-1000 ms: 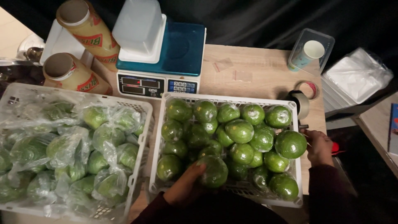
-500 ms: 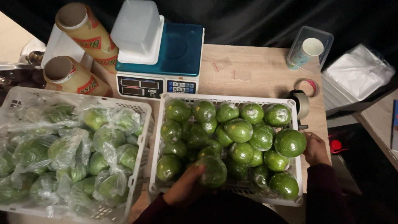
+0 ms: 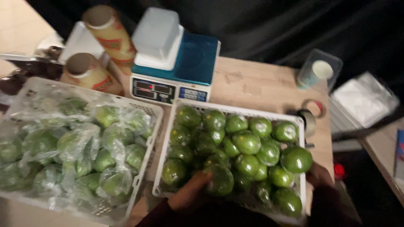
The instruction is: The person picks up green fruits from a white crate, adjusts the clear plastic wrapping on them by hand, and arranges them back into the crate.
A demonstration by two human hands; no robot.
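Hardly anything moved: left hand (image 3: 191, 194) fingers still curl on a round fruit (image 3: 219, 180); right hand (image 3: 318, 175) grips the crate's (image 3: 235, 110) right edge.

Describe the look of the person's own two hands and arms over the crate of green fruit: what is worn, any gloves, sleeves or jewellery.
Both hands are bare, with no gloves. The left hand comes out of a dark long sleeve that reads maroon-brown in the dim light and ends at the wrist. The right hand has a similar dark sleeve. No ring, watch or bracelet is visible, though the picture is blurred and dim, so small items could be missed.
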